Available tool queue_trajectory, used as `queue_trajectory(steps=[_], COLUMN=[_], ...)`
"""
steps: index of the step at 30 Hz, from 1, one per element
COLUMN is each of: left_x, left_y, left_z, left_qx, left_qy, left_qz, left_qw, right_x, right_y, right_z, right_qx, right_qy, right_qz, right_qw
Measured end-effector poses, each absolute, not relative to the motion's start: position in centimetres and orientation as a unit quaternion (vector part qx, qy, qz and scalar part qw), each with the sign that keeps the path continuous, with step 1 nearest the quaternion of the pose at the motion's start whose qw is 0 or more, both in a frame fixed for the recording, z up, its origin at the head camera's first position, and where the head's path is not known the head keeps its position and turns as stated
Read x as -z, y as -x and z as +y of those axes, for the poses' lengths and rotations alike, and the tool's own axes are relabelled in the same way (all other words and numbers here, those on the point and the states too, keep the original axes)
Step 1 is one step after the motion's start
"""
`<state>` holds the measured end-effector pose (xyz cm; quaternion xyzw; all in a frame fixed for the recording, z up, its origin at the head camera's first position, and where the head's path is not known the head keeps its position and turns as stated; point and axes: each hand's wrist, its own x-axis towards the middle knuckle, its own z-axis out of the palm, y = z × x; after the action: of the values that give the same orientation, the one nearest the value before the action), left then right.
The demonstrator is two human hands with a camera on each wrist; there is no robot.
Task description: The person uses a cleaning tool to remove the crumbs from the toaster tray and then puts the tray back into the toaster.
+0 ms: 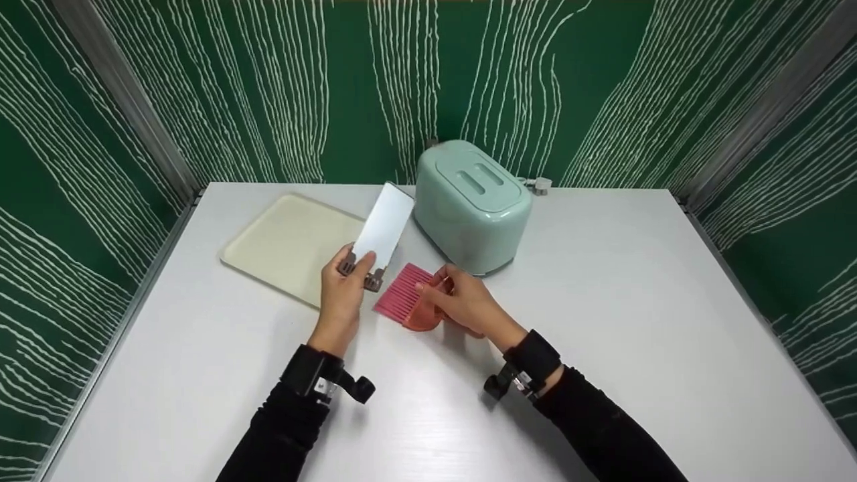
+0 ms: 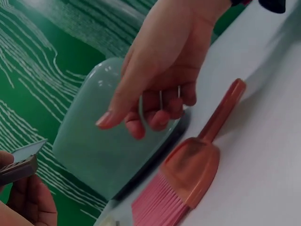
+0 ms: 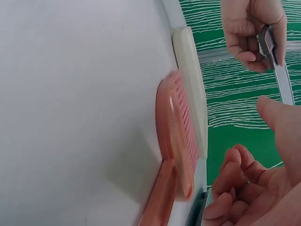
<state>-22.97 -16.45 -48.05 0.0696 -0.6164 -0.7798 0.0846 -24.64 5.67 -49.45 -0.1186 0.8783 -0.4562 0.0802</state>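
Note:
My left hand grips the brown end of a crumb tray, a flat shiny metal plate tilted upward, with the thumb on its face. Below my right hand is a small brush with pink bristles and an orange handle. The left wrist view shows a gap between the right hand and the brush; the fingers are loosely bent with nothing between them. Bristles of the brush point toward the cream tray. Behind both hands stands a mint-green toaster, whose top has two slots.
A cream tray lies at the left on the white table, partly behind the left hand. Beside the toaster's back right is a white plug. Green walls with pale lines enclose the back and sides.

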Motion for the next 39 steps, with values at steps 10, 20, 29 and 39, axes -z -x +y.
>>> queue_trajectory(steps=[10, 20, 29, 39], left_x=[48.7, 49.6, 50.9, 50.7], left_y=[22.0, 21.2, 20.7, 21.0], left_z=[-12.4, -9.7, -9.5, -9.8], left_qx=[0.804, 0.795, 0.721, 0.667], left_qy=[-0.051, -0.045, -0.006, 0.081], left_qz=[-0.590, -0.602, -0.690, -0.740], left_qw=[0.054, 0.062, 0.064, 0.034], right_x=[48.2, 48.3, 48.3, 47.7], right_y=[24.3, 24.0, 23.5, 23.8], right_z=[4.3, 3.7, 4.3, 5.5], right_qx=[0.532, 0.558, 0.614, 0.639], right_qy=[0.148, 0.143, 0.144, 0.144], right_qz=[0.832, 0.817, 0.774, 0.753], right_qw=[0.051, 0.021, 0.050, 0.063])
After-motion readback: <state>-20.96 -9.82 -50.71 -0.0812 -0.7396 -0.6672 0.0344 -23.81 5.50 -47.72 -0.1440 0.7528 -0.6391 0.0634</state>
